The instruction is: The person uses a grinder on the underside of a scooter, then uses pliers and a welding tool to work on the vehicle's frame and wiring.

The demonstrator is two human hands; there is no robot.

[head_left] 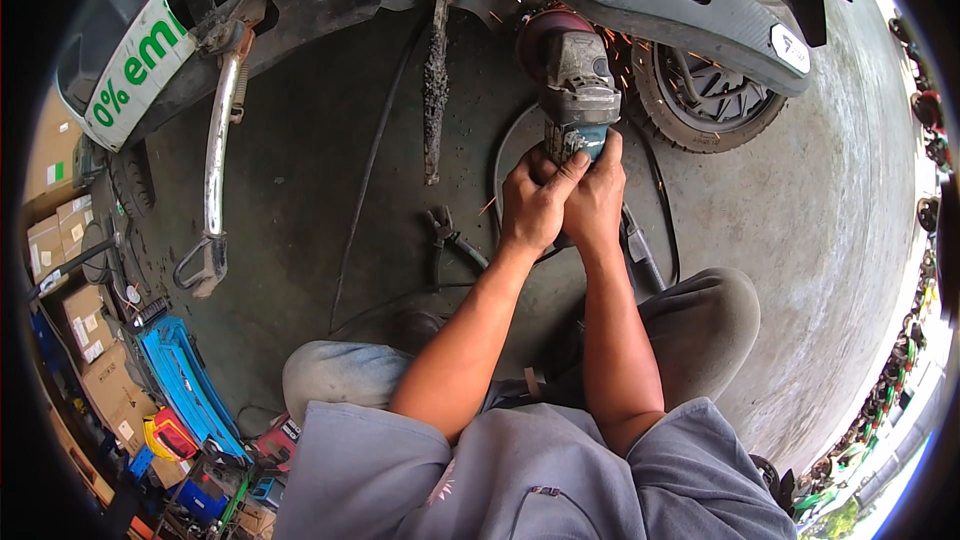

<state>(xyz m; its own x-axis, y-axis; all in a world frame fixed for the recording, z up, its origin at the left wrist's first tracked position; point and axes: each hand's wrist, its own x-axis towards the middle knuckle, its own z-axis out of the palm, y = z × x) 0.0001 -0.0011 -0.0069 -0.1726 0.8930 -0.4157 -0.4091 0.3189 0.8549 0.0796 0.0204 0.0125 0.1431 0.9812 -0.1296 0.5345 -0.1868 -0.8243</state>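
Observation:
Both hands are wrapped around the teal body of an angle grinder (582,90). My left hand (532,202) grips it from the left side, and my right hand (598,192) closes round it on the right. The grinder's reddish disc (550,38) meets the dark underside of a scooter lying over, and orange sparks fly off around it. Exactly where the disc touches is hidden by the grinder head. Just right of the tool lies the scooter's wheel (712,95), beneath a grey textured cover (680,5).
A metal kickstand (220,140) juts from the scooter at left. Beside it a dirt-caked bar (436,90) points toward me. Black cable (665,210) loops over the floor near a welding clamp (445,228). Cardboard boxes (115,385) and blue folded sheets (190,385) stand at far left.

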